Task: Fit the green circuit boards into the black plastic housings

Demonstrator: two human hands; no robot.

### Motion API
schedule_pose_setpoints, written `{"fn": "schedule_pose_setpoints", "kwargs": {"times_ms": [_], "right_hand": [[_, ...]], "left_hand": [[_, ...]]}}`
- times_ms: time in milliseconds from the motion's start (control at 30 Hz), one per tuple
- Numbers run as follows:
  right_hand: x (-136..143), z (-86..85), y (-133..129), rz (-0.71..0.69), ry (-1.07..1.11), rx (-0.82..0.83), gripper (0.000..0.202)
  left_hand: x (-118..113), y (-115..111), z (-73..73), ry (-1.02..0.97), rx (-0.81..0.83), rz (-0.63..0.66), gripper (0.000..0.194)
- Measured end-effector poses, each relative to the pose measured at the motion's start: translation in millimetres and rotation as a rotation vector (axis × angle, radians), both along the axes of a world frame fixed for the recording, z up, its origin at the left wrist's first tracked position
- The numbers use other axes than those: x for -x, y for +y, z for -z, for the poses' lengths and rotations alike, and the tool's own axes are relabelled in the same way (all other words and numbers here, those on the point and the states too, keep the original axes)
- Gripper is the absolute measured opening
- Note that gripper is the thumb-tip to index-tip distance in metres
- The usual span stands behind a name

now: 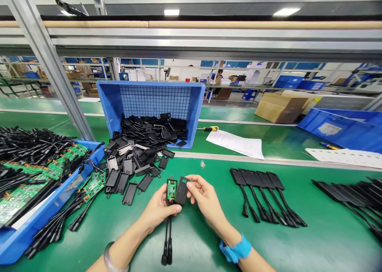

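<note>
My left hand point(159, 208) grips a small black plastic case point(168, 202) with a green circuit board point(171, 190) seated inside it. Two black cables point(167, 240) with plug ends hang from its lower end. Between thumb and fingers, my right hand point(203, 194) holds a flat black cover point(181, 191) with a small window at its top. The cover lies at an angle over the right side of the case, and part of the board still shows. Loose black case halves point(129, 193) are scattered just beyond my left hand.
A tipped blue crate point(200, 112) spills black plastic parts behind my hands. At left, another blue bin point(59, 200) holds cabled circuit boards. Closed units with cables point(258, 180) lie in a row at right, with more point(352, 196) beyond. A yellow-handled screwdriver point(212, 128) rests near paper point(238, 144).
</note>
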State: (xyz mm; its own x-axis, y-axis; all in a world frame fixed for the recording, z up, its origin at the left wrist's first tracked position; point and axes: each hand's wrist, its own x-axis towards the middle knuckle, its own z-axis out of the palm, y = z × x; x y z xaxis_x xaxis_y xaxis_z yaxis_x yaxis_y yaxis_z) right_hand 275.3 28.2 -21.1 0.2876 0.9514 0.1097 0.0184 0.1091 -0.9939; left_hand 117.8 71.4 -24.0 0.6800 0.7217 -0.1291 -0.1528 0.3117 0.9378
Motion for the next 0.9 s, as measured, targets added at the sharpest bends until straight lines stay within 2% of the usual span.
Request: {"fn": "schedule_pose_setpoints", "kwargs": {"times_ms": [233, 467, 533, 633, 733, 833, 900], "right_hand": [[6, 2.0, -1, -0.063, 0.022, 0.032, 0.040], [7, 4.0, 0, -0.053, 0.083, 0.057, 0.042], [7, 4.6, 0, -0.083, 0.123, 0.086, 0.045], [6, 6.4, 1, -0.197, 0.148, 0.151, 0.043], [5, 9.9, 4, -0.238, 0.108, 0.163, 0.043], [7, 13.3, 5, -0.193, 0.011, 0.165, 0.044], [11, 13.9, 2, -0.124, -0.154, 0.118, 0.042]], "left_hand": [[-1, -4, 0.7, 0.010, -0.018, 0.059, 0.066], [-1, -5, -0.9, 0.078, -0.097, 0.075, 0.055], [-1, -5, -1.2, 0.102, -0.109, 0.071, 0.059], [-1, -6, 0.0, 0.130, -0.090, 0.069, 0.072], [-2, -6, 3.2, 0.148, -0.056, 0.068, 0.071], [-4, -6, 6.6, 0.176, -0.065, 0.040, 0.066], [-5, -7, 8.1, 0.153, -0.069, 0.000, 0.070]]}}
